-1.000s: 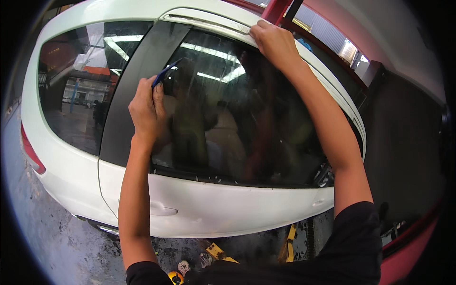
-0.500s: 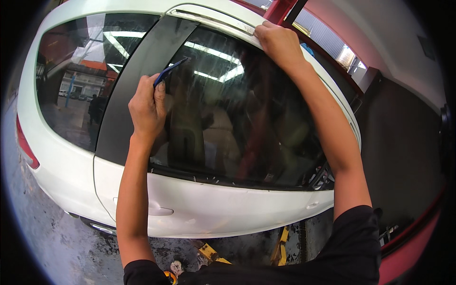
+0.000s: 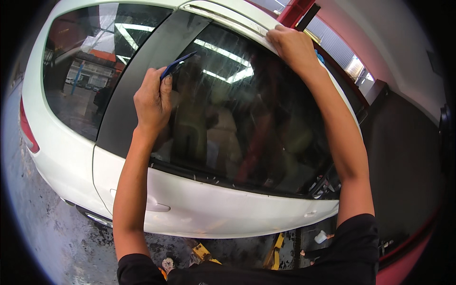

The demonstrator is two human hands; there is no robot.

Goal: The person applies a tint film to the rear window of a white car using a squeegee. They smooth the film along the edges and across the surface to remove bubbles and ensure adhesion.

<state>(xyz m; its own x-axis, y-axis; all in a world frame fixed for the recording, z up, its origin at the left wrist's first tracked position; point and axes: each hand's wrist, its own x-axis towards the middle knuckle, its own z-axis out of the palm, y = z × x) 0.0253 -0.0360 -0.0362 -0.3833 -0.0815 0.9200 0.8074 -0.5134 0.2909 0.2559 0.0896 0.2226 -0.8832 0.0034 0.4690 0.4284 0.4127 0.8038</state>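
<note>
My left hand (image 3: 153, 102) is closed around a slim blue pry tool (image 3: 178, 64); its narrow tip points up and right, over the dark side window (image 3: 247, 109) of a white car. Dull streaks and smears mark the glass. At the top of the window my right hand (image 3: 294, 47) has its fingers curled onto the upper edge of the window frame (image 3: 237, 26). That frame looks grimy along its length left of the hand. What lies under the right fingertips is hidden. A wide dark pillar panel (image 3: 142, 71) stands behind the left hand.
Below the window runs the white door (image 3: 228, 213) with a handle (image 3: 157, 205). Yellow metal arms (image 3: 204, 251) lie under the car, on a stained grey floor (image 3: 85, 251). A small white object (image 3: 321, 236) is near my right sleeve. Red posts (image 3: 299, 14) rise beyond the roof.
The view has shifted slightly, so car and hands sit a little further right. Both hands keep their grips. The small white object on the floor has come into sight.
</note>
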